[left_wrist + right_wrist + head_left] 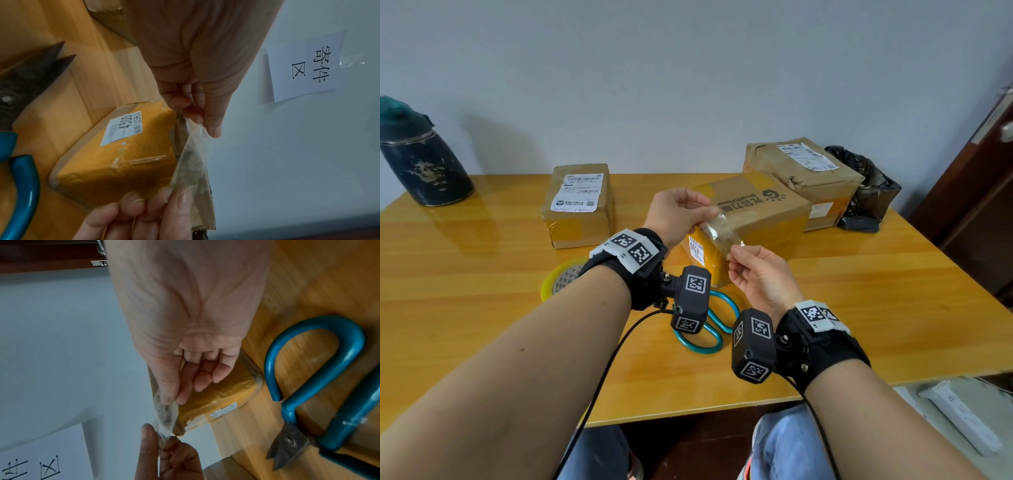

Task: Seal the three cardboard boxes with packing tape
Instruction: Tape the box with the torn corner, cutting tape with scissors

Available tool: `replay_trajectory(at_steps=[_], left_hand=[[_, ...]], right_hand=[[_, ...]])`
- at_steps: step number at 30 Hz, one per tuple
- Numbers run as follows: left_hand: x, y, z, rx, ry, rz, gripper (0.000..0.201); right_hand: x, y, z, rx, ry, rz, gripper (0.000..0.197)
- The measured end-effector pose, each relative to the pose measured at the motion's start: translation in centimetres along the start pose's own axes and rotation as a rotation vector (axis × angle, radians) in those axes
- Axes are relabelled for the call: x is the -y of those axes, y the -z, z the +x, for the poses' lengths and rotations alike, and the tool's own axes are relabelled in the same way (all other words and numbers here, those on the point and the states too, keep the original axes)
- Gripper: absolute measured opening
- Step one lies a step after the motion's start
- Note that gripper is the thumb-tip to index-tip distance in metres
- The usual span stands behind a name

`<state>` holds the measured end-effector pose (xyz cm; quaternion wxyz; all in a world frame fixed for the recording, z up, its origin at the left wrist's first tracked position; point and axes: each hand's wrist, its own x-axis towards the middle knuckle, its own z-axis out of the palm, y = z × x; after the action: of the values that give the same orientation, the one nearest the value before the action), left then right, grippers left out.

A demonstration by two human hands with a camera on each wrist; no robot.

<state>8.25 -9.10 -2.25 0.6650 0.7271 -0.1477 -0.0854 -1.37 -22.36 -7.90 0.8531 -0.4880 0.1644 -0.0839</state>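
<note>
Three cardboard boxes sit on the yellow wooden table [876, 308]. Landmark: the middle box [763, 209], printed logo on top, yellow tape round its near end, directly before me. The largest box [804, 171], crumpled, stands just behind it to the right, against a black bag [873, 192]. The small labelled box [578, 205] stands left of the middle box, a gap between them. A dark flask [417, 157] stands far left of it, by the wall.

Blue-handled scissors [709, 329] lie on the table in front of the middle box, blades toward it, partly under my wrists. The yellow tape roll [558, 277] lies flat to the near left of it, half hidden by my left wrist.

A strip of clear tape [722, 233], cut free, is stretched above the box's near corner. My left hand [678, 216] pinches its far end between thumb and fingertips. My right hand [760, 274] pinches the near end, other fingers loosely curled.
</note>
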Motion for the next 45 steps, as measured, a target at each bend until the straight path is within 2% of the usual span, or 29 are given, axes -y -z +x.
replay_trajectory(at_steps=[11, 22, 28, 45], left_hand=[[0.3, -0.1, 0.4, -0.029, -0.013, 0.073, 0.018], [0.9, -0.1, 0.5, -0.049, -0.084, 0.155, 0.017], [1.1, 0.0, 0.9, -0.043, -0.114, 0.218, 0.019], [1.5, -0.1, 1.4, -0.06, -0.188, 0.257, 0.019]], right_hand=[[0.1, -0.2, 0.5, -0.045, -0.016, -0.116, 0.005], [0.5, -0.7, 1.0, -0.088, -0.028, -0.182, 0.004], [0.7, -0.8, 1.6, -0.103, -0.083, -0.188, 0.004], [1.1, -0.3, 2.2, -0.096, -0.086, -0.255, 0.009]])
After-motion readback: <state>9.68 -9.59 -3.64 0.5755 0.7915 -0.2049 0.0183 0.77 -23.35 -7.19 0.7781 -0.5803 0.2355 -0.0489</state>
